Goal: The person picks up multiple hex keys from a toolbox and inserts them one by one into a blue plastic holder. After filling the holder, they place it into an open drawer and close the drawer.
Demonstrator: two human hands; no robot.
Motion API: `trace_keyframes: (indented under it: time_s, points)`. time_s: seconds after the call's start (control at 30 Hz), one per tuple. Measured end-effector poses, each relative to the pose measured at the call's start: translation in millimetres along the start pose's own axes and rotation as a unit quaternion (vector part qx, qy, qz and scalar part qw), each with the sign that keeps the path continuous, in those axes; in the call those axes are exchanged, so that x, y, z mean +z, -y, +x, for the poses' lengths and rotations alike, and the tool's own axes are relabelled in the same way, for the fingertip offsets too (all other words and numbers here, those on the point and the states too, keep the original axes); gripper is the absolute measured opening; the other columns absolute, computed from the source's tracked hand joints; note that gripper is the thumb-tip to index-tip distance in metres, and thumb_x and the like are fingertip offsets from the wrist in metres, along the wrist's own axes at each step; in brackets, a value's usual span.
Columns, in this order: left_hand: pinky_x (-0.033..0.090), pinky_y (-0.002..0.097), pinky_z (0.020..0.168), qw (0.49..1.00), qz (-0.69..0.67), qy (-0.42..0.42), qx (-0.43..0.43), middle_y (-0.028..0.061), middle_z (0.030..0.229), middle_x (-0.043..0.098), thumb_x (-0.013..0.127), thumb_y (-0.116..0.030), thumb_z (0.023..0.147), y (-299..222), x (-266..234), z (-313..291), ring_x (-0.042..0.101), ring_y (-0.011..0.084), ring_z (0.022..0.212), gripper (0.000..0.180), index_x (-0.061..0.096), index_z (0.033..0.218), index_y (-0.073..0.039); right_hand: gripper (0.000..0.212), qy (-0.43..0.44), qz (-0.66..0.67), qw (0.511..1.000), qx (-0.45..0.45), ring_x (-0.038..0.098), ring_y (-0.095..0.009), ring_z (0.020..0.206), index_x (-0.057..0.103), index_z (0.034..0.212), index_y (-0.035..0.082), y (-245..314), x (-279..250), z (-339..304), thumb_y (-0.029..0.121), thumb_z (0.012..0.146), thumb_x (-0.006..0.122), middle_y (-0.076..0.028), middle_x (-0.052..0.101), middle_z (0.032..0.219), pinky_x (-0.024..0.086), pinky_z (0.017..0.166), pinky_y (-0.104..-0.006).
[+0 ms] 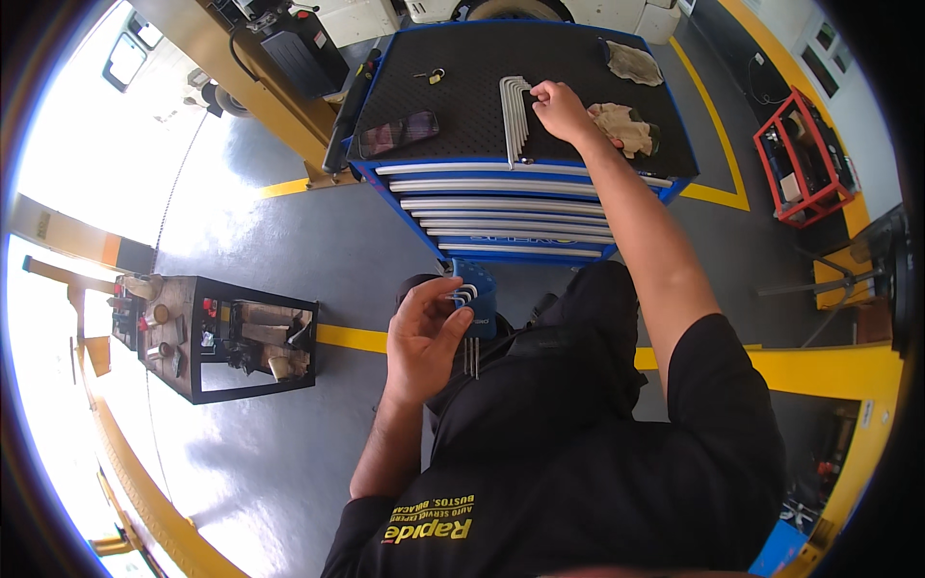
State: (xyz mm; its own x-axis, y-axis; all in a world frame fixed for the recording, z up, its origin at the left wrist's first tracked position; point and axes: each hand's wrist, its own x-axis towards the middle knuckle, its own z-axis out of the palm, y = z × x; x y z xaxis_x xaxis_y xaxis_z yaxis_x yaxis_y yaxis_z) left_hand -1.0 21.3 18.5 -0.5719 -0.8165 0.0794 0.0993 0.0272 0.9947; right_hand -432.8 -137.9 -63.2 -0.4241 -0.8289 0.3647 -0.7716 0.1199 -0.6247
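My left hand (424, 337) is closed on a blue hex key holder (474, 303) low in front of my body. A few hex keys sit in it, their thin shafts (471, 356) pointing down below the holder. On the black top of the tool chest lies a row of silver L-shaped hex keys (514, 118), side by side from long to short. At the bent ends on the row's right, my right hand (561, 111) pinches the end of a hex key. Its fingertips are small in view, and the key's exact size cannot be told.
The blue tool chest (424, 207) has several drawers with silver edges. On its black mat (462, 43) lie a phone (399, 134), keys (436, 76) and two work gloves (634, 64) (626, 129). A workbench (193, 337) stands at left, a red cart (805, 159) at right.
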Motion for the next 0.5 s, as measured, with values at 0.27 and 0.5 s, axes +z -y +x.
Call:
trace_keyframes:
  time_s: [0.27, 0.5]
  points:
    - [0.055, 0.0262, 0.087, 0.998, 0.011, -0.055, 0.002, 0.0065, 0.11, 0.067, 0.069, 0.008, 0.097, 4, -4, 9, 0.065, 0.0113, 0.1, 0.035, 0.061, 0.13, 0.001, 0.025, -0.08, -0.15, 0.985, 0.0, 0.063, -0.039, 0.116, 0.076, 0.113, 0.013, -8, 21, 15, 0.024, 0.093, 0.065, -0.019, 0.062, 0.119, 0.057, 0.094, -0.05]
    - [0.057, 0.0283, 0.09, 0.999, 0.005, -0.037, -0.01, 0.0081, 0.107, 0.069, 0.068, 0.008, 0.097, 5, -3, 19, 0.066, 0.0122, 0.098, 0.035, 0.06, 0.13, 0.002, 0.023, -0.069, -0.134, 0.989, 0.012, 0.064, -0.037, 0.113, 0.072, 0.116, 0.01, -1, 11, 11, 0.019, 0.096, 0.065, -0.017, 0.061, 0.118, 0.057, 0.092, -0.0487]
